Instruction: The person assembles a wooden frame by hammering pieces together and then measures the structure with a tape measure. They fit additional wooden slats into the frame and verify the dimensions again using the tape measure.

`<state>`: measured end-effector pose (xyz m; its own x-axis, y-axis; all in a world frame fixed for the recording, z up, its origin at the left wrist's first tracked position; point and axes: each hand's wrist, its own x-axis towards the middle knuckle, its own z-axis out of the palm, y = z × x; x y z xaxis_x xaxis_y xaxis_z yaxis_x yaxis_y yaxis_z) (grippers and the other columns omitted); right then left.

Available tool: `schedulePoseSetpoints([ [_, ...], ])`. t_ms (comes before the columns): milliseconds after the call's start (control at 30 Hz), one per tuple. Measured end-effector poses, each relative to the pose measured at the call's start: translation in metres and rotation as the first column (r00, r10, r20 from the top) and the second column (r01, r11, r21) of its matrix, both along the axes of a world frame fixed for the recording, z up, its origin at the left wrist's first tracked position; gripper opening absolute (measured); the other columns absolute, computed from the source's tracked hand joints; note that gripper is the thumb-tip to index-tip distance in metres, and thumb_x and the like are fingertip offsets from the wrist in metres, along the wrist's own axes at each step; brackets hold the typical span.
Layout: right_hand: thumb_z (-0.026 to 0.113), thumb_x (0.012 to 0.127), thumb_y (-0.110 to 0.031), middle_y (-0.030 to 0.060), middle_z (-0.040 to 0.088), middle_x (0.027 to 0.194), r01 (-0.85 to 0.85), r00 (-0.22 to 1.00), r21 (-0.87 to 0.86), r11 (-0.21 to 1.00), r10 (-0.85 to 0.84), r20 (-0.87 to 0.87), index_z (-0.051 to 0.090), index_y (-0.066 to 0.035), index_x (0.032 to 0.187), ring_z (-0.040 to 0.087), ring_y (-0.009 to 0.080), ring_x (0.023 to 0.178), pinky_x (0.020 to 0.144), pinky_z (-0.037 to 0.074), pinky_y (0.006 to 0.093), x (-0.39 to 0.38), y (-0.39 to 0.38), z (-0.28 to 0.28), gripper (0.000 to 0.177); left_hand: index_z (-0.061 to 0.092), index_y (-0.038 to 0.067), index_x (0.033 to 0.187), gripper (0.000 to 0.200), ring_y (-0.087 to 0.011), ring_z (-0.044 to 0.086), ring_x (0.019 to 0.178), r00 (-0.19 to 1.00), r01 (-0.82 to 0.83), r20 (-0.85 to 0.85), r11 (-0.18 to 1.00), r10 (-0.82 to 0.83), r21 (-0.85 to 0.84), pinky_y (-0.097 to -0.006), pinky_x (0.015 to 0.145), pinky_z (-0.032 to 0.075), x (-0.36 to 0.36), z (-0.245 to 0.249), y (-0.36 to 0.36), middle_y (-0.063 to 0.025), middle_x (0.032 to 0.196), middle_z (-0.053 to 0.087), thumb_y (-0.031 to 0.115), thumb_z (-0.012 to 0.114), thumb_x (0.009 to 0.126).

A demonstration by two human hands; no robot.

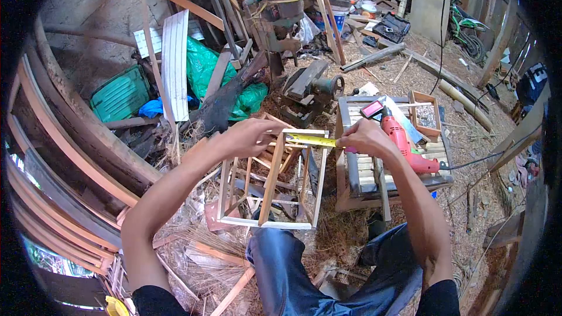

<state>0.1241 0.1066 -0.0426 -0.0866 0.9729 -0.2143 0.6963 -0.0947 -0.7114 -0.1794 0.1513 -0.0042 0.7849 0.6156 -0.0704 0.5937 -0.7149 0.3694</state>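
A wooden frame [268,184] of thin strips, open in the middle, stands in front of my knees. Across its top runs the yellow blade of a tape measure [311,140]. My left hand [253,137] is closed at the blade's left end, by the top of the upright strip; its fingertips partly hide what they pinch. My right hand [367,138] grips the other end of the tape measure, past the frame's right corner, and the fingers cover most of its body. A pink bit shows under that hand.
To the right, a slatted low table [370,184] carries a red power drill [401,140], a hand saw [404,119] and a small wooden box [425,112]. A bench vise [313,89] stands ahead. Timber lies at left; a black cord [489,161] trails right.
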Motion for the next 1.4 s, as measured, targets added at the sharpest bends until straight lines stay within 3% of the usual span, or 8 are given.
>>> schedulePoseSetpoints([
  [233,0.072,0.068,-0.037,0.0104,0.068,0.071,-0.024,0.996,0.020,1.000,0.022,0.090,0.074,-0.004,0.088,0.064,0.0202,0.065,0.067,0.050,0.0327,-0.003,0.002,0.005,0.039,0.055,0.003,0.124,0.044,-0.0346,0.059,0.104,0.997,-0.037,0.065,0.995,0.031,0.087,-0.0418,0.091,0.046,0.004,-0.012,-0.005,-0.0200,0.112,0.062,0.013,0.057,0.081],
  [467,0.069,0.065,-0.038,0.0161,0.068,0.072,-0.022,0.999,0.077,0.997,0.020,0.033,0.074,-0.006,0.080,0.066,0.0300,0.068,0.069,0.052,0.0382,-0.001,0.004,0.001,0.036,0.056,0.001,0.106,0.025,-0.0331,0.052,0.101,0.945,-0.229,0.324,0.783,0.037,0.579,-0.0405,0.087,0.041,0.017,-0.033,-0.048,-0.0167,0.105,0.055,0.010,0.059,0.084],
  [633,0.068,0.066,-0.037,0.0166,0.067,0.071,-0.022,0.992,0.107,0.994,0.008,0.130,0.073,-0.005,0.076,0.067,0.0309,0.069,0.069,0.053,0.0386,-0.001,0.007,-0.004,0.034,0.051,-0.001,0.102,0.028,-0.0230,0.052,0.100,0.643,-0.649,0.449,0.753,0.620,-0.109,-0.0400,0.091,0.038,0.027,-0.056,-0.076,-0.0130,0.101,0.056,0.023,0.059,0.090],
  [800,0.066,0.067,-0.036,0.0192,0.067,0.072,-0.021,0.997,0.125,0.992,0.012,0.071,0.073,-0.004,0.078,0.067,0.0336,0.071,0.071,0.053,0.0405,-0.005,0.001,0.000,0.034,0.048,-0.006,0.117,0.053,-0.0195,0.054,0.099,0.308,-0.388,0.328,0.433,0.893,-0.814,-0.0332,0.089,0.042,0.030,-0.081,-0.055,-0.0130,0.105,0.058,0.043,0.052,0.095],
  [1000,0.068,0.067,-0.035,0.0196,0.068,0.075,-0.043,0.993,0.145,0.989,0.026,0.115,0.074,-0.005,0.082,0.067,0.0336,0.071,0.072,0.054,0.0392,-0.004,0.001,-0.002,0.033,0.045,-0.003,0.118,0.041,-0.0341,0.062,0.087,0.403,-0.574,0.337,0.522,0.851,-0.631,-0.0458,0.077,0.047,0.042,-0.081,-0.055,-0.0166,0.100,0.060,0.032,0.045,0.098],
  [1100,0.068,0.072,-0.034,0.0130,0.069,0.072,0.007,1.000,0.022,1.000,-0.008,0.017,0.075,-0.006,0.082,0.067,0.0219,0.066,0.065,0.052,0.0342,0.003,-0.012,0.032,0.031,0.047,-0.005,0.101,0.029,-0.0454,0.057,0.089,0.504,-0.701,0.467,0.660,0.727,-0.272,-0.0512,0.080,0.043,0.030,-0.100,-0.045,-0.0299,0.089,0.058,0.023,0.044,0.097],
  [1200,0.063,0.078,-0.030,0.0097,0.070,0.072,0.086,0.956,0.287,0.954,0.002,-0.293,0.073,-0.005,0.095,0.067,0.0164,0.066,0.064,0.052,0.0311,-0.003,0.002,0.025,0.032,0.048,-0.003,0.098,0.029,-0.0454,0.057,0.088,0.520,-0.710,0.452,0.661,0.725,-0.243,-0.0516,0.079,0.042,0.038,-0.086,-0.054,-0.0287,0.088,0.058,0.025,0.045,0.096],
  [1400,0.062,0.074,-0.030,0.0186,0.070,0.084,0.140,0.946,0.284,0.949,-0.043,-0.322,0.073,-0.007,0.097,0.068,0.0279,0.080,0.077,0.052,0.0351,-0.040,0.002,-0.007,0.034,0.050,-0.002,0.098,0.028,-0.0451,0.058,0.086,0.702,-0.642,0.427,0.766,0.570,0.034,-0.0509,0.077,0.044,0.039,-0.083,-0.047,-0.0289,0.088,0.059,0.026,0.046,0.095],
])
